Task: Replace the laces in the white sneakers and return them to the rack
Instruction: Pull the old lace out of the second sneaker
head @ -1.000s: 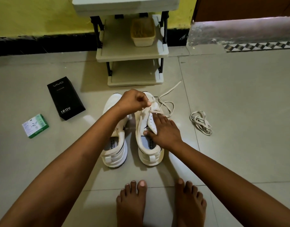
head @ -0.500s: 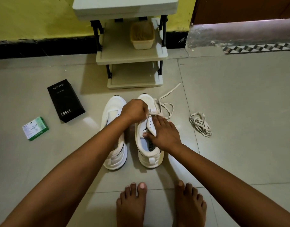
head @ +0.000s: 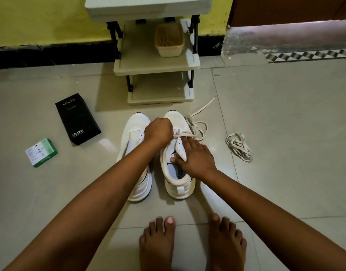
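Down on the tiled floor (head: pixel 285 118), two white sneakers stand side by side, toes toward the rack (head: pixel 156 61). The right sneaker (head: pixel 178 173) is the one being worked on. The left hand (head: pixel 158 132) is curled over its eyelets, pinching a lace (head: pixel 184 135) that stretches flat across the tongue; the fingertips are hidden under the knuckles, so exactly how the lace is held is hard to see. The right hand (head: pixel 195 157) lies flat along the shoe's outer side, fingers straight and pressing the eyelet flap, thumb at the collar. Loose lace (head: pixel 199 122) spills off the toe onto the floor, one end running toward the rack's foot.

The left sneaker (head: pixel 136 133) has bare eyelets as far as they show; the left forearm crosses over it and hides its middle.

Well off to the right lies a lace bundle (head: pixel 239 146), tangled, apart from both shoes. To the left sit a black box (head: pixel 77 118) and, farther out, a small green box (head: pixel 41 152) whose print is too small to read.

On the rack's middle shelf stands a tub (head: pixel 169 40); its contents are murky. The top shelf is cut off by the frame edge. Two bare feet (head: pixel 191 243) stand just behind the sneakers, heels out of view.
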Tool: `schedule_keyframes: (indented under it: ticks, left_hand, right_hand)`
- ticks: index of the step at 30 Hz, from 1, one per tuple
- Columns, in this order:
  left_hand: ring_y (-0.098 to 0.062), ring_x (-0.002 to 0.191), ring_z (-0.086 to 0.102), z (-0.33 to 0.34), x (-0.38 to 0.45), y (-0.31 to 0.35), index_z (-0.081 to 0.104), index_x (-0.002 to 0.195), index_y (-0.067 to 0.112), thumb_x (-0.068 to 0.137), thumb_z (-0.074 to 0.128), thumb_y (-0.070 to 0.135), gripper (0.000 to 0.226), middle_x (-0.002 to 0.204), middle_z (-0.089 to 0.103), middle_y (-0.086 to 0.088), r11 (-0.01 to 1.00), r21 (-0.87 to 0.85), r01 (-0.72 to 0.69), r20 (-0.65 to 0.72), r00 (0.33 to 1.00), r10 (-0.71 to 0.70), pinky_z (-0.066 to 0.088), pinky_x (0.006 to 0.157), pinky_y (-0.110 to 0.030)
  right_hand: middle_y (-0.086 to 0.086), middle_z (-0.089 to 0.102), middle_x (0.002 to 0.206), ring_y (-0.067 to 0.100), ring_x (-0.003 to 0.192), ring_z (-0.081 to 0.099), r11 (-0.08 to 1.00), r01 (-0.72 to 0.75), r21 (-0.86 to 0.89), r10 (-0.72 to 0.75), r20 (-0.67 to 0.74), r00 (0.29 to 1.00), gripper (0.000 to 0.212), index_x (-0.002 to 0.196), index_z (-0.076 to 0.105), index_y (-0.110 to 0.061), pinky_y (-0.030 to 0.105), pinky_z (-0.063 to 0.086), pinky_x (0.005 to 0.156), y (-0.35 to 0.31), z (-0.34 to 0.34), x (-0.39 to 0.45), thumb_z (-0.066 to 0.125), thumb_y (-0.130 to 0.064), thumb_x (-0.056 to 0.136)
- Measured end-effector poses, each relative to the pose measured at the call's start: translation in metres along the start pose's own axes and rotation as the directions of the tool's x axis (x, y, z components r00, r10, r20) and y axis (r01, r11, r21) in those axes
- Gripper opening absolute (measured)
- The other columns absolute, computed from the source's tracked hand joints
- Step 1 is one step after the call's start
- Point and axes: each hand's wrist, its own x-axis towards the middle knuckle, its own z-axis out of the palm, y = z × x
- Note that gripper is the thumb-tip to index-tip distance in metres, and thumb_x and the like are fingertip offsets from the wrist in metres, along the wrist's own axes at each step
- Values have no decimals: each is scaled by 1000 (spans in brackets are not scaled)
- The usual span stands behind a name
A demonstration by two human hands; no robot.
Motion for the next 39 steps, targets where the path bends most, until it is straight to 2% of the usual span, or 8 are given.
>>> schedule_keyframes:
  ticks: [5,11,13,16,20,25,33,39]
  left_hand:
    - [-26,99,59,-6,-2,0,71,93,18,84,62,13,14,103,68,-6,990,-20,-137,21,990,138,39,70,-26]
    - [-13,94,60,-25,-19,-3,62,82,16,87,62,5,12,91,65,2,678,-726,-114,79,966,247,46,89,-28]
    - [-14,103,57,-22,-12,-4,63,89,17,86,65,10,8,102,64,1,762,-636,-126,74,972,222,45,94,-30]
    - [-24,111,55,-9,-3,-3,63,111,24,81,64,13,31,119,60,-3,989,-71,-133,132,981,142,43,82,-28]
    - [-30,103,59,-5,-3,6,66,110,15,84,56,6,30,114,62,-10,977,206,-60,4,998,61,41,73,-30]
    - [-30,96,60,-8,-7,2,70,98,14,83,60,12,18,103,66,-9,981,140,-136,-3,990,138,39,69,-28]
    - [-16,87,64,-33,-16,3,73,90,7,80,72,13,12,94,72,-7,858,-473,-201,-14,975,220,49,83,-27]
    - [-27,106,58,-7,-6,0,65,116,23,82,64,8,37,119,61,-7,987,123,-103,94,991,91,44,78,-31]
  right_hand:
    - [4,15,157,21,145,13,1000,0,-22,0,-20,1000,80,150,9,-17,38,15,117,1,0,0,36,-63,90]
    - [3,13,158,21,145,11,1000,2,-8,-2,-6,1000,80,151,5,-18,39,13,117,3,1,-1,35,-62,90]
    - [4,14,158,22,145,13,1000,7,-7,-7,-13,1000,81,151,6,-17,39,14,117,2,1,-1,36,-62,90]
    - [5,18,156,22,144,16,1000,11,-15,-11,-36,999,80,150,11,-17,39,17,116,1,1,0,37,-63,89]
    - [4,12,158,21,145,10,1000,-5,-12,5,-1,1000,80,151,7,-18,38,12,117,1,0,-1,36,-62,90]
    - [3,10,158,20,146,6,997,12,-78,-14,-23,1000,79,151,6,-18,37,6,117,0,-1,-2,33,-62,91]
    - [4,12,158,21,146,7,997,11,-73,-13,-35,999,79,151,8,-17,37,7,117,1,-1,-3,32,-62,91]
    - [6,23,155,22,143,19,998,25,-58,-29,-73,997,79,149,17,-19,37,13,117,0,-1,-3,39,-64,88]
